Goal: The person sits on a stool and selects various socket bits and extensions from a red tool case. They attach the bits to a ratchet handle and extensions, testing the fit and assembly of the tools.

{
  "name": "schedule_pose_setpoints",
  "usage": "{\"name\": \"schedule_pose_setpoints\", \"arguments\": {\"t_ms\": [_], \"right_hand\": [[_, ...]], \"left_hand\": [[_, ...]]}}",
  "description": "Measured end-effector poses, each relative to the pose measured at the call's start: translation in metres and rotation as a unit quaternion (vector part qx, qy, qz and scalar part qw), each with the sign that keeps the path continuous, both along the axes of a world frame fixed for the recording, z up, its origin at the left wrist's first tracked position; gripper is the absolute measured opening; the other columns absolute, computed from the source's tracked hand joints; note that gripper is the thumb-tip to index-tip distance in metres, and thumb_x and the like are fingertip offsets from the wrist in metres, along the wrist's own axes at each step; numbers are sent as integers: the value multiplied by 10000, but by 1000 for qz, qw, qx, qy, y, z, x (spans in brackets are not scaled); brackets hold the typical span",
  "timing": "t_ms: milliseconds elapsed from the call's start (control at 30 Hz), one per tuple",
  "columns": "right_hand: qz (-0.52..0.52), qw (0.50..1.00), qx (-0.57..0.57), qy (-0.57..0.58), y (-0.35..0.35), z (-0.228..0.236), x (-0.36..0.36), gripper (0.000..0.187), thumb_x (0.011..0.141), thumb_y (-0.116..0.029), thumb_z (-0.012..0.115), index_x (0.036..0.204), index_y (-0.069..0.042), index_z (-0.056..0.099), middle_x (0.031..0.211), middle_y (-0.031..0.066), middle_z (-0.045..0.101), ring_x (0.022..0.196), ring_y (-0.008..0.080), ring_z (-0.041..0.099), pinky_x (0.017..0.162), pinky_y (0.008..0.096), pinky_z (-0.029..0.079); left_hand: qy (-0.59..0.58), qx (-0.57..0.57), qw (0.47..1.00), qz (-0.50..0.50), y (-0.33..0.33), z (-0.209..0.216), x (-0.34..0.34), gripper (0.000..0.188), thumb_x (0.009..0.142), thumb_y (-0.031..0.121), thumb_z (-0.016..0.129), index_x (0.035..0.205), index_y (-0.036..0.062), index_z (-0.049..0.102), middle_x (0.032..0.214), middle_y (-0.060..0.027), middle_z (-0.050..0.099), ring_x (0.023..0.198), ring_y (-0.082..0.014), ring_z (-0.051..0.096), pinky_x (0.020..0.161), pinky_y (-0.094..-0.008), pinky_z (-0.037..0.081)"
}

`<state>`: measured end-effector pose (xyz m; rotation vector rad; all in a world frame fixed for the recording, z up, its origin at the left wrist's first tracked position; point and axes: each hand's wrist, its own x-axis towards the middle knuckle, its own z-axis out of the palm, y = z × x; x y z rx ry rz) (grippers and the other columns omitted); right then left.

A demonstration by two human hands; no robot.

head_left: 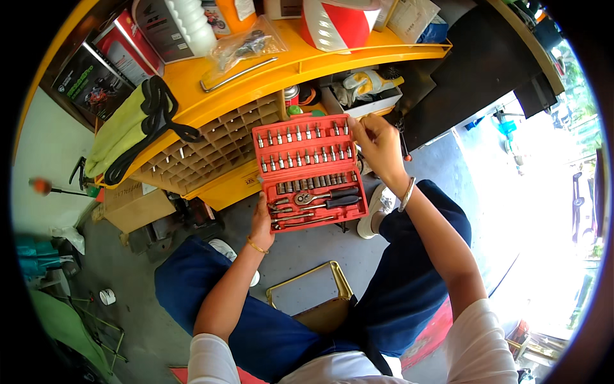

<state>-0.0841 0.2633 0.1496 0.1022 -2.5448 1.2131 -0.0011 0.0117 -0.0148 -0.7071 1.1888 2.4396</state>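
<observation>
An opened red socket set case (302,171) is in front of me, over the floor between my knees. My left hand (261,221) is closed on its lower left edge. Small bits stand in two rows in the lid, with a gap in the upper row. Below are a row of sockets (310,184), a ratchet handle (326,195), a black-handled driver (336,203) and slim bars. My right hand (382,146) is beside the lid's upper right corner, its thumb and fingers curled together. Whatever they may pinch is hidden.
Behind the case stands a yellow workbench (268,70) with containers, a plastic bag (249,45) and a bent metal bar (238,75). A cardboard divider rack (214,144) sits below. Yellow-green gloves (125,131) hang at left. A gold-framed stool (310,275) is between my legs.
</observation>
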Motion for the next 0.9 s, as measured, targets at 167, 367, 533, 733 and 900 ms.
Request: {"name": "schedule_pose_setpoints", "arguments": {"t_ms": [167,367,533,733,900], "right_hand": [[63,995,68,32,5,-37,4,149,745,-47,629,888,-79,657,877,109,561,852,301,520,775,376,439],[35,989,116,82,-10,-60,-25,115,727,-126,676,839,-121,701,1028,128,524,968,331,456,858,410,404],[2,986,157,50,-27,-72,-38,149,708,-209,719,846,-151,713,1063,108,532,1012,328,445,895,403,394],[-35,985,170,10,-41,-79,-44,143,693,-231,716,806,-143,727,1204,114,487,1109,345,410,907,460,384],[-41,988,148,-16,-46,-92,-49,145,687,-234,715,800,-144,727,1213,120,475,1110,350,410,909,464,388]], "left_hand": [[23,14,1000,-11,-11,-7,2,468,943,428,435,1234,64,483,1164,-23,579,987,-156,591,827,-315,510],[31,24,999,-21,-7,1,1,448,954,417,415,1219,64,491,1160,-28,580,993,-160,590,835,-320,509],[24,38,999,-16,-3,7,2,418,957,407,418,1174,63,513,1128,-24,591,966,-159,598,801,-315,520],[22,27,999,-35,-8,1,4,456,964,419,380,1249,74,466,1191,-26,566,1023,-166,581,862,-327,502],[15,22,999,-28,-8,3,4,451,965,415,381,1252,77,462,1195,-25,563,1027,-164,579,861,-327,504]]}}
